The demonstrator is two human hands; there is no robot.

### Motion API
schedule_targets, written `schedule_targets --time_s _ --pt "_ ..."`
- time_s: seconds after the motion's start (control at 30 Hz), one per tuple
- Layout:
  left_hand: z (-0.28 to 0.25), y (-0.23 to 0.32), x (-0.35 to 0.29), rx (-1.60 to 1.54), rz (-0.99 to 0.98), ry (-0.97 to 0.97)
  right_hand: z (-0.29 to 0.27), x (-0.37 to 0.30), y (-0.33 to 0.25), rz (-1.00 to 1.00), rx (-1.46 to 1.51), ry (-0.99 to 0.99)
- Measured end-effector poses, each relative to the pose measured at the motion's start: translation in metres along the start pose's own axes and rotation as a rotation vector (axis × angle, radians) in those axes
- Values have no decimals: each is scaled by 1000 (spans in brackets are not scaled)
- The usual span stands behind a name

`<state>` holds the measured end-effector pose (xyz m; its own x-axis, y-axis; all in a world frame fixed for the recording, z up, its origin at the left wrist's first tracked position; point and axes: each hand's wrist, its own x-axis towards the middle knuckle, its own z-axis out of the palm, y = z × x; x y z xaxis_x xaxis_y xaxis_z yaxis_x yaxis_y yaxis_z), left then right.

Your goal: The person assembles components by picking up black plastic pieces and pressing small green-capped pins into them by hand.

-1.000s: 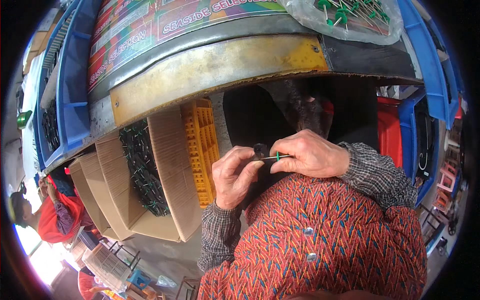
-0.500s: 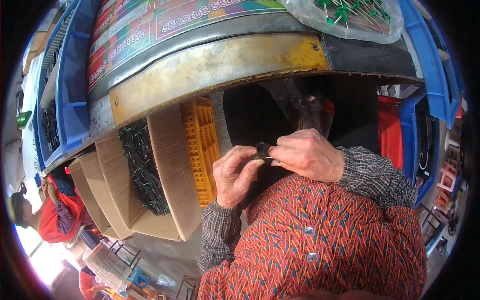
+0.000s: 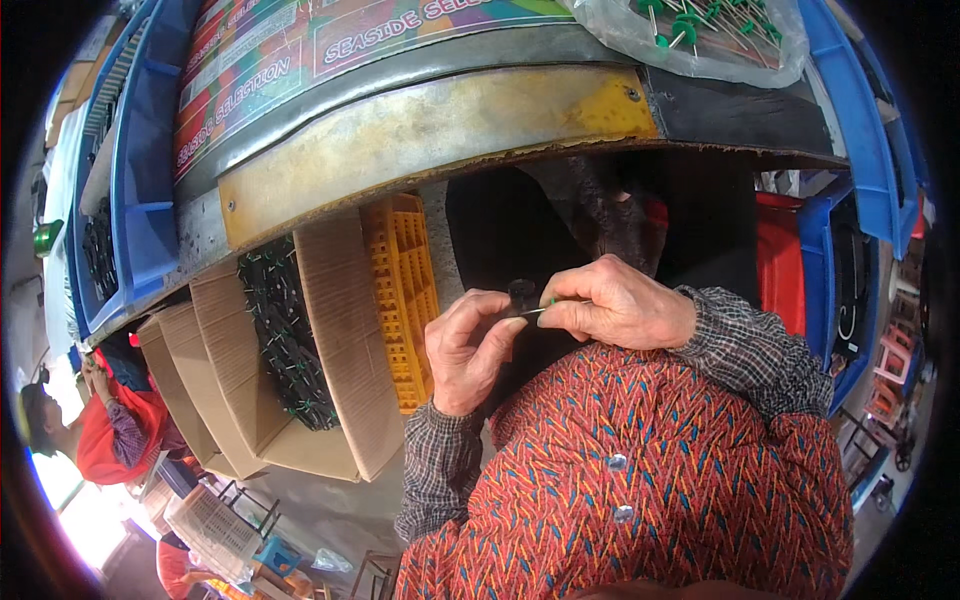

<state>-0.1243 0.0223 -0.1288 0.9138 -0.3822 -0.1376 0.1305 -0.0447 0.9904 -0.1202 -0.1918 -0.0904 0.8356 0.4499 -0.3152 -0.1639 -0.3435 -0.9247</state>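
Note:
My left hand (image 3: 468, 345) pinches a small black round part (image 3: 522, 291) between thumb and fingers, in front of my body and below the bench edge. Facing it, my right hand (image 3: 622, 312) is closed on a thin metal pin with a green head (image 3: 536, 311). The pin spans the narrow gap between both sets of fingertips and points toward the black part. Whether its tip sits inside that part I cannot tell. On the bench at the upper right, a clear plastic bag (image 3: 715, 68) holds several similar green-headed pins (image 3: 690, 25).
The bench's worn metal edge (image 3: 430, 140) runs across in front of me. To the left stand a cardboard box (image 3: 345, 350) of black pieces with green bits, a yellow crate (image 3: 405, 310) and a blue bin (image 3: 150, 170). Another person (image 3: 120, 430) works at far left. Blue bins (image 3: 850, 120) stand right.
My right hand has shifted slightly to the right and its fingers have turned, so more of the pin shows. My left hand has hardly moved.

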Motion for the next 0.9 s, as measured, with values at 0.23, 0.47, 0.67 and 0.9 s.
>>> schedule_targets --time_s 0.23,0.47,0.67,0.9 --pt "1 -1 -1 17 20 6 -2 -2 2 -35 3 -38" --pt "2 -2 0 47 35 28 9 -4 4 -331 -462 187" --pt "1 0 0 37 25 13 0 0 6 -84 -116 -49" --pt "2 -2 1 60 42 15 3 0 4 -164 -93 60"
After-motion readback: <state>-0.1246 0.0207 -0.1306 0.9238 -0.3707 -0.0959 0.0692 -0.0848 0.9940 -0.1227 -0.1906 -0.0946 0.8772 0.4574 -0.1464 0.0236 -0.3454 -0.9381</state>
